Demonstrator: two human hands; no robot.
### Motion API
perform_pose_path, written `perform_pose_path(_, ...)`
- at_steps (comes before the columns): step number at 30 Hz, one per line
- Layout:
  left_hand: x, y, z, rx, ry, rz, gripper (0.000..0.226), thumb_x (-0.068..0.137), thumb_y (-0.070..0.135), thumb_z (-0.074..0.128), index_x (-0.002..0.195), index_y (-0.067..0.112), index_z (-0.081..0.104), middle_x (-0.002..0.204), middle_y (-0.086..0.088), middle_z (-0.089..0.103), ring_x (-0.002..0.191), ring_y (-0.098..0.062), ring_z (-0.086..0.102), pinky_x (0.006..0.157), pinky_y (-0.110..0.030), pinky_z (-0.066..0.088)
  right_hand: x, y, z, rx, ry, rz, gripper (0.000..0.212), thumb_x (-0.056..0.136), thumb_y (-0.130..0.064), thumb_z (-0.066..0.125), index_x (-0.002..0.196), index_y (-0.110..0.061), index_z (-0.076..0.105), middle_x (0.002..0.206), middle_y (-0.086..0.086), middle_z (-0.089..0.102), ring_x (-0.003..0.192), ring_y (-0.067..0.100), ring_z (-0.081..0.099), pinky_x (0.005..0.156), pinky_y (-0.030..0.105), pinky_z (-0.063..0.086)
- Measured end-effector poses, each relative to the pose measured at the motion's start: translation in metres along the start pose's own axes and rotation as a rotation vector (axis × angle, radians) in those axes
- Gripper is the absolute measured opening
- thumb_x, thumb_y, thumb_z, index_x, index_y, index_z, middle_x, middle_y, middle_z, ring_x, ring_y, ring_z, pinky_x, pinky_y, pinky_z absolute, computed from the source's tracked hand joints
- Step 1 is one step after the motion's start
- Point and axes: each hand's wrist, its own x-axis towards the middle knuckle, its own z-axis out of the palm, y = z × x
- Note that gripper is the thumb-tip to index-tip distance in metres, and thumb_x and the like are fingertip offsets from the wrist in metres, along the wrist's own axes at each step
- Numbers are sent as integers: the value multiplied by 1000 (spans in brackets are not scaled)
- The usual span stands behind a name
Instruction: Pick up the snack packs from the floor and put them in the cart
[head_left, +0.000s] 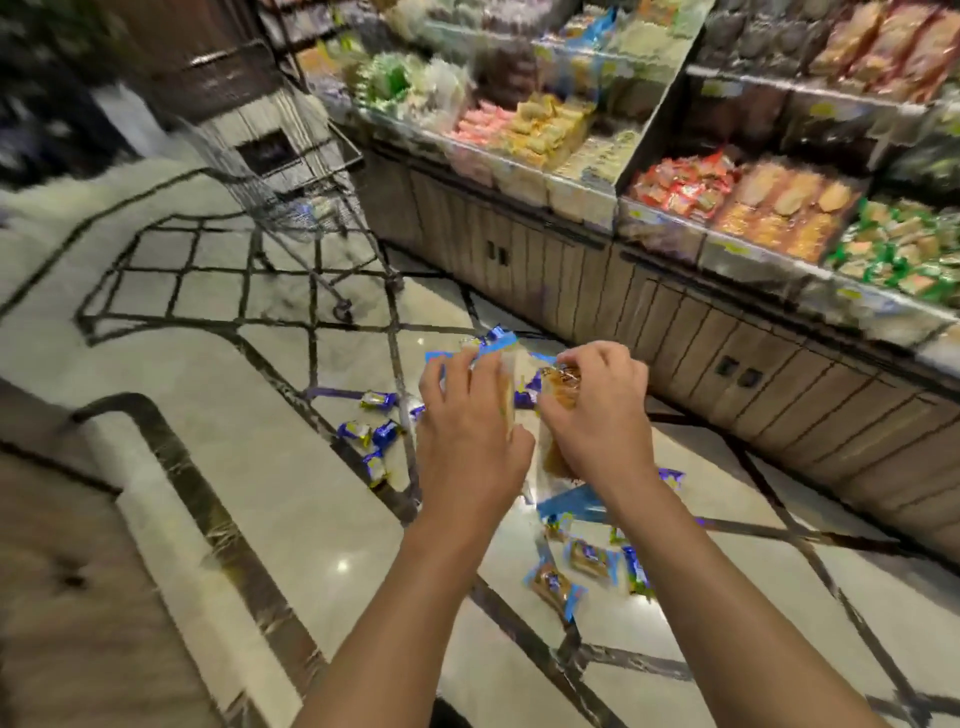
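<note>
Head view blurs; left hand and right hand fingers grip half-hidden snack packs.

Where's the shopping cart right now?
In the head view, the shopping cart stands upper left of centre on the tiled floor, beside the left end of the snack shelves, beyond both hands.

Dim warm light, heavy motion blur, glare on floor
</note>
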Motion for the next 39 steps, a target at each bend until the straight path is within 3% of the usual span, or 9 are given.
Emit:
perform_pose_path(8, 52, -166, -70, 29, 73, -169, 65, 76, 26, 66, 136, 19, 45, 143, 4, 43, 138, -23, 27, 95, -49, 49, 29, -149, 136, 49, -105, -172, 37, 80, -21, 67, 116, -23, 60, 116, -7, 56, 115, 16, 41, 80, 27, 37)
perform_pose_path(13, 90, -245, -108, 51, 104, -235, 68, 74, 30, 69, 137, 23, 42, 143, 6, 42, 138, -22, 27, 98, -46, 48, 57, -219, 206, 47, -159, -232, 37, 79, -26, 67, 115, -25, 59, 116, -8, 55, 116, 18, 43, 83, 37, 46)
perform_pose_path(22, 204, -375, -120, 99, 129, -338, 67, 74, 26, 69, 135, 23, 42, 142, 5, 40, 135, -24, 30, 95, -47, 49, 160, -305, 343, 75, -254, -319, 38, 80, -28, 67, 117, -27, 57, 116, -10, 50, 115, 13, 39, 79, 28, 41)
perform_pose_path(31, 353, -494, -142, 130, 171, -413, 67, 72, 25, 67, 135, 23, 44, 141, 3, 42, 135, -26, 32, 101, -47, 45, 299, -398, 465, 104, -325, -379, 39, 78, -29, 68, 115, -26, 58, 117, -6, 51, 116, 18, 42, 86, 39, 47)
perform_pose_path(39, 465, -630, -151, 105, 108, -466, 70, 75, 24, 69, 138, 25, 40, 145, 6, 39, 142, -21, 23, 103, -43, 45, 390, -472, 585, 27, -382, -352, 38, 81, -31, 69, 118, -29, 56, 121, -10, 50, 119, 14, 39, 80, 31, 42)
